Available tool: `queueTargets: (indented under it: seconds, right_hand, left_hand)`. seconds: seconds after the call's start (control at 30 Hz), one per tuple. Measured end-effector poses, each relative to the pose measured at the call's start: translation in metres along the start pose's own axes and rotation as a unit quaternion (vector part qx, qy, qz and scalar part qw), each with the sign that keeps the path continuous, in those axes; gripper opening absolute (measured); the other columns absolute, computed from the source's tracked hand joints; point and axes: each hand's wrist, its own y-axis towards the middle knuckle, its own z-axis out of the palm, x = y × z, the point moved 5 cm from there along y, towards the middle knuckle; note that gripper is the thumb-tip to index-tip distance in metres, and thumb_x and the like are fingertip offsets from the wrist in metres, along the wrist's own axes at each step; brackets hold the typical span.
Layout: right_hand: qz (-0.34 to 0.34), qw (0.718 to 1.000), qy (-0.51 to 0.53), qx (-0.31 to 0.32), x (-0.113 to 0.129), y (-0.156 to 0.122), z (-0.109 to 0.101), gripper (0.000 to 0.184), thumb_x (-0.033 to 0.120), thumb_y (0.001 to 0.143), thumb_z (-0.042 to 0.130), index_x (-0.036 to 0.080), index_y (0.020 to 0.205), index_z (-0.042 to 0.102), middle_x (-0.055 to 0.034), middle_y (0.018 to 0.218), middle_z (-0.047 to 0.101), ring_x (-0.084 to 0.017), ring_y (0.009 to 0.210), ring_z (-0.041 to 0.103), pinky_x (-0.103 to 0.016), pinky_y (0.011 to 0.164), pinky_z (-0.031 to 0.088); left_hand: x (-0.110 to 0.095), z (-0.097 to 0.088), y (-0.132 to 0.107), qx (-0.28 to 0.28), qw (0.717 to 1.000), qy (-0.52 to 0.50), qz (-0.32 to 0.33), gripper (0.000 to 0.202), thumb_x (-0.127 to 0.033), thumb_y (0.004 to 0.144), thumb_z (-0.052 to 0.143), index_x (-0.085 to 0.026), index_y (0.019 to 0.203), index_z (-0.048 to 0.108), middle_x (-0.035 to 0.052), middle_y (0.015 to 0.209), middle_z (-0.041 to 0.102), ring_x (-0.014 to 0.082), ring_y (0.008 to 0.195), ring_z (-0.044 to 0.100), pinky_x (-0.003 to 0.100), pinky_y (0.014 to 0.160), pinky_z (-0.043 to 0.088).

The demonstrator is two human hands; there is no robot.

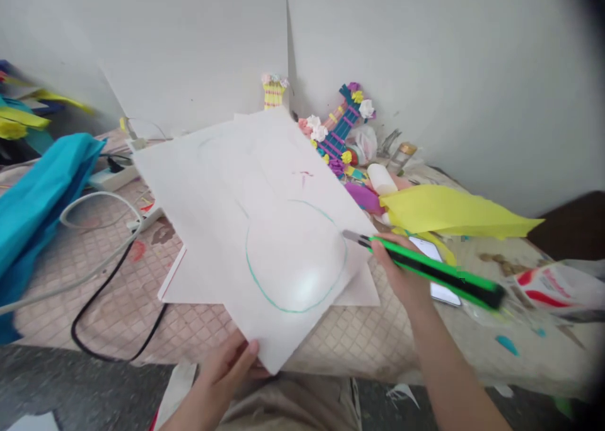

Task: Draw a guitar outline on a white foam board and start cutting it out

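Observation:
A white board (pixel 208 185) lies at an angle over the table, with a green curved outline drawn near its front corner. My left hand (pixel 234 358) grips that board's near edge, thumb on top and the other fingers partly hidden beneath. In my right hand (pixel 401 270) is a green and black utility knife (pixel 435 270), its blade pointing left. The blade tip appears at the right side of the green outline; whether it touches the surface I cannot tell. Another white sheet (pixel 363 286) shows beneath the board.
Blue paper (pixel 42 198), a white cable (pixel 101 267) and a power strip (pixel 113 178) lie left. To the right are yellow paper (pixel 454 210), a phone (pixel 437 267) and a red-and-white packet (pixel 553 286). Flower-decorated crafts (pixel 343 125) stand behind. A large white panel (pixel 198 53) leans on the wall.

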Motion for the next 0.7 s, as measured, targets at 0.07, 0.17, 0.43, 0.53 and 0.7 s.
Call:
queueTargets:
  seconds: [0.07, 0.17, 0.43, 0.53, 0.7]
  right_hand:
    - [-0.004, 0.998, 0.025, 0.059, -0.010, 0.022, 0.025, 0.029, 0.047, 0.077, 0.052, 0.020, 0.082, 0.061, -0.0036, 0.075, 0.065, -0.020, 0.073, 0.061, -0.034, 0.072, 0.048]
    - [0.006, 0.992, 0.042, 0.118, -0.022, 0.037, 0.052, 0.028, 0.048, 0.076, 0.053, 0.021, 0.082, 0.060, -0.0027, 0.073, 0.065, -0.021, 0.072, 0.061, -0.036, 0.072, 0.048]
    - [-0.033, 0.987, 0.033, 0.152, -0.016, 0.035, 0.060, 0.026, 0.045, 0.079, 0.050, 0.021, 0.084, 0.059, -0.0014, 0.082, 0.064, -0.019, 0.081, 0.060, -0.034, 0.079, 0.047]
    - [-0.036, 0.986, 0.035, 0.157, -0.015, 0.033, 0.061, 0.026, 0.044, 0.080, 0.050, 0.020, 0.082, 0.059, -0.0013, 0.079, 0.064, -0.018, 0.077, 0.060, -0.032, 0.077, 0.047]
    - [-0.042, 0.987, 0.027, 0.150, -0.016, 0.028, 0.061, 0.024, 0.042, 0.080, 0.052, 0.020, 0.082, 0.060, -0.0026, 0.079, 0.067, -0.018, 0.077, 0.062, -0.030, 0.073, 0.048]
  left_hand:
    - [-0.003, 0.007, 0.002, 0.052, 0.998, 0.032, -0.029, 0.051, -0.061, 0.071, 0.052, -0.013, 0.083, 0.063, 0.0076, 0.076, 0.069, 0.0196, 0.070, 0.064, 0.028, 0.065, 0.052]
    - [-0.010, 0.004, -0.005, 0.077, 0.989, 0.119, -0.046, 0.050, -0.058, 0.080, 0.042, -0.013, 0.072, 0.062, 0.0048, 0.058, 0.065, 0.0134, 0.052, 0.060, 0.021, 0.051, 0.048]
    - [-0.064, 0.010, -0.027, 0.046, 0.641, 0.559, 0.523, 0.037, -0.032, 0.074, 0.065, -0.022, 0.109, 0.060, 0.0062, 0.104, 0.066, 0.0195, 0.101, 0.058, 0.031, 0.090, 0.048]
    - [-0.055, 0.011, -0.014, 0.067, 0.575, 0.612, 0.539, 0.038, -0.031, 0.078, 0.061, -0.019, 0.114, 0.057, 0.0063, 0.112, 0.062, 0.0196, 0.111, 0.053, 0.034, 0.097, 0.044]
    - [-0.047, 0.008, -0.005, 0.074, 0.579, 0.614, 0.532, 0.037, -0.034, 0.078, 0.060, -0.020, 0.112, 0.058, 0.0047, 0.111, 0.062, 0.0183, 0.110, 0.052, 0.030, 0.095, 0.045]
